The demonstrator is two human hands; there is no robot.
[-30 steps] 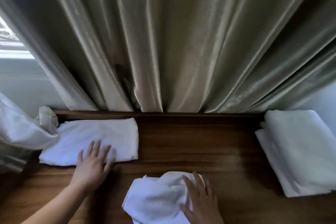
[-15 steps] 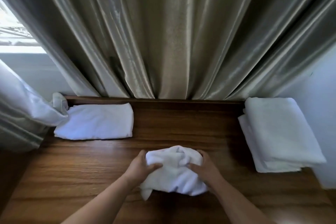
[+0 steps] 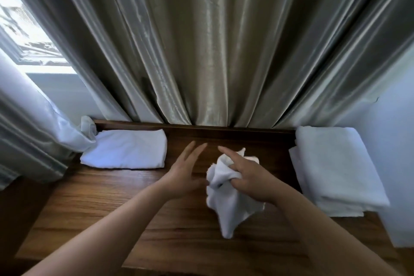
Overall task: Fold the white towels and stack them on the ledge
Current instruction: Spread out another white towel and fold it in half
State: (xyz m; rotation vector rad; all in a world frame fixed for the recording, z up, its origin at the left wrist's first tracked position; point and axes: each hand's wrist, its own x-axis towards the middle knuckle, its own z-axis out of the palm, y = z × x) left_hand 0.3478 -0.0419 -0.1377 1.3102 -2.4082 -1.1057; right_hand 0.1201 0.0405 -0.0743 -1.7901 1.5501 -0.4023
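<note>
A small crumpled white towel (image 3: 226, 206) hangs above the wooden ledge (image 3: 134, 208), lifted off the wood. My right hand (image 3: 248, 177) grips its upper part, with the index finger stretched out. Just left of the towel, my left hand (image 3: 181, 177) is held with straight spread fingers, its thumb side near the cloth; I cannot tell whether it touches. A folded white towel (image 3: 127, 152) lies flat at the ledge's back left. A stack of folded white towels (image 3: 336, 170) sits at the right end.
A grey-green satin curtain (image 3: 212, 51) hangs along the ledge's back edge. A white sheer curtain (image 3: 44, 123) bunches at the left, touching the folded towel. A window (image 3: 26, 36) shows at top left. A pale wall (image 3: 398, 141) closes the right side.
Both hands gripped the crumpled towel on the ledge half a second ago. Now the right hand has lifted it alone, and the left hand has let go and spread its fingers.
</note>
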